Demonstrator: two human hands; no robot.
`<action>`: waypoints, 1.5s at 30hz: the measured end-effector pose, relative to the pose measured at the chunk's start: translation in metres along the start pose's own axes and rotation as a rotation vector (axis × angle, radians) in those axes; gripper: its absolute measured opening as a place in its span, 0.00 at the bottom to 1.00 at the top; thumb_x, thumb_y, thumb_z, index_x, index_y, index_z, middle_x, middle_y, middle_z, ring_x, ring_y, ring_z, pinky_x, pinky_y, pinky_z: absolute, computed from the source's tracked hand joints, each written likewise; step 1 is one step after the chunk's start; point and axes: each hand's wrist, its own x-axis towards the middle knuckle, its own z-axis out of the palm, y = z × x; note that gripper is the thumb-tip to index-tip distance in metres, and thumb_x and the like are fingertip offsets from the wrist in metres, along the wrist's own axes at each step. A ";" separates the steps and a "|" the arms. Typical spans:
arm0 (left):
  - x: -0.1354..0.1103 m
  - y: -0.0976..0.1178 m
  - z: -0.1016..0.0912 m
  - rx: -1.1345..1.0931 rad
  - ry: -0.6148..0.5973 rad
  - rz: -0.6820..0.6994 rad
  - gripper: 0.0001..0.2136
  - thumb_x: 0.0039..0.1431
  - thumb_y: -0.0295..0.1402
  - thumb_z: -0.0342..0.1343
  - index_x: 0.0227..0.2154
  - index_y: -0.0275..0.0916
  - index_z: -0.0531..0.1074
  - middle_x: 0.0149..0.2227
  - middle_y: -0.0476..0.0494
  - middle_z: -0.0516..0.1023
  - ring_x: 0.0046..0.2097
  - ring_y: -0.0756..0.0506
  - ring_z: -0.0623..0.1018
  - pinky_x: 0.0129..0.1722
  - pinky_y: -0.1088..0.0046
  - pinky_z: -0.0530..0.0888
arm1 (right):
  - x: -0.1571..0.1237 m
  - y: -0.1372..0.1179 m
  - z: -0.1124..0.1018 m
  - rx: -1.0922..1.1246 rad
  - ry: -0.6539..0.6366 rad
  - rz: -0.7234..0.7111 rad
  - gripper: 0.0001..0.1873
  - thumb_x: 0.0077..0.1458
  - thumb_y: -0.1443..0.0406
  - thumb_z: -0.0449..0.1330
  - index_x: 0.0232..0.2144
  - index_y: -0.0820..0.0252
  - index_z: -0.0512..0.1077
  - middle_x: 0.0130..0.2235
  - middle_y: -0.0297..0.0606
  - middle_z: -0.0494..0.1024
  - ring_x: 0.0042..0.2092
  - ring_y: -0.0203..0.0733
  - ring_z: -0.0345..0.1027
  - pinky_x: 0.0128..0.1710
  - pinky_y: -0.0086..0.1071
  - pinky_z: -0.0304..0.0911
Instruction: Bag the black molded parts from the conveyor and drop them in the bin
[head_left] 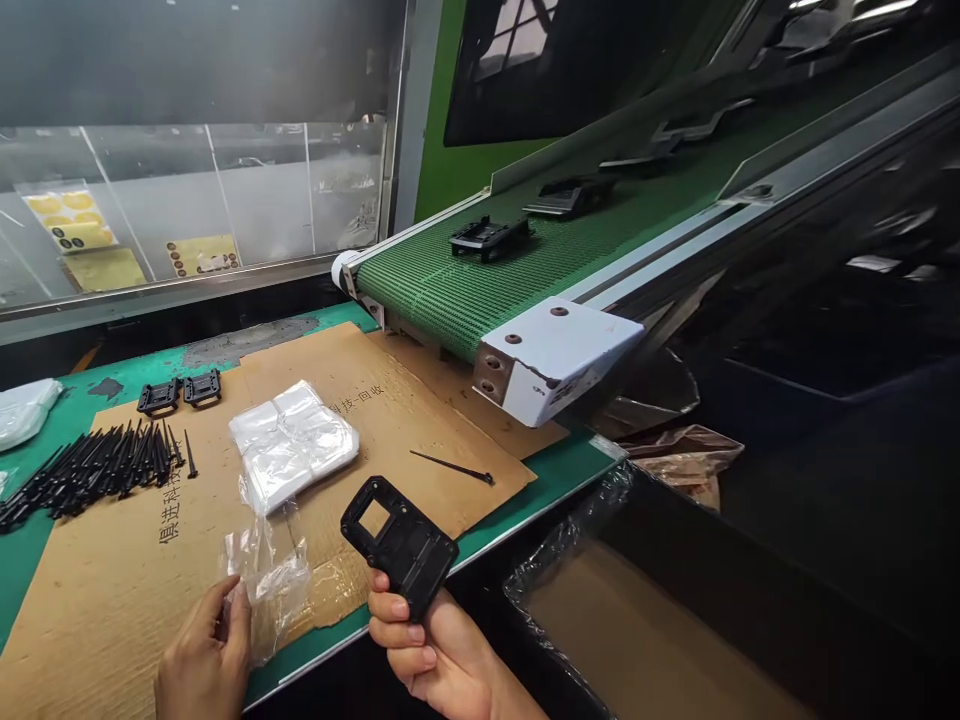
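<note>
**Gripping a black plastic part (pixel 416 555) above the near right edge of the cardboard sheet (pixel 210 500)**

Grasping the black plastic part by its lower end with the right hand (pixel 442 650), fingertips curled against its side, thumb not clearly visible. Tilted, with the square opening at the end away from the palm.

Pinching a crumpled clear film bag (pixel 277 590) between thumb and forefinger of the left hand (pixel 206 655), over the near edge of the cardboard sheet. Cannot tell whether wholly separated from the bag stack (pixel 296 445) lying at the middle of the cardboard sheet.

For good handling, best to hold the black plastic part by its solid end, leaving the opening and far corners uncovered. Mind those corners: probably stiff enough to snag thin film. Best to pinch the clear film bag close to its edge, lightly, to limit creasing.

Also worth watching around the cardboard sheet: on its far left corner, two black frames (pixel 180 392); heaped across its left edge, black ties (pixel 112 470); toward its right edge, a single black tie (pixel 454 468). Raised over its far right side, a green conveyor belt (pixel 420 280) bearing more black pieces (pixel 487 237).
</note>
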 end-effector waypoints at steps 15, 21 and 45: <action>-0.009 0.015 0.009 -0.212 -0.050 0.357 0.13 0.56 0.37 0.48 0.37 0.41 0.75 0.29 0.44 0.81 0.29 0.45 0.79 0.28 0.76 0.71 | 0.002 0.023 -0.003 -1.420 0.164 -0.179 0.23 0.54 0.46 0.50 0.24 0.60 0.61 0.20 0.26 0.59 0.16 0.27 0.53 0.13 0.22 0.44; -0.018 0.007 0.013 -0.197 0.005 0.506 0.13 0.59 0.36 0.46 0.41 0.39 0.71 0.32 0.44 0.81 0.32 0.47 0.79 0.29 0.78 0.72 | 0.014 0.021 -0.018 -1.599 0.368 -0.513 0.18 0.58 0.53 0.47 0.24 0.59 0.61 0.22 0.30 0.64 0.25 0.35 0.59 0.25 0.27 0.55; -0.049 0.089 0.024 0.110 0.508 0.940 0.13 0.62 0.28 0.38 0.41 0.33 0.66 0.20 0.48 0.75 0.18 0.50 0.73 0.18 0.75 0.65 | 0.043 0.052 -0.006 -0.627 0.405 -0.788 0.30 0.46 0.49 0.61 0.47 0.56 0.60 0.26 0.30 0.71 0.25 0.36 0.64 0.26 0.29 0.63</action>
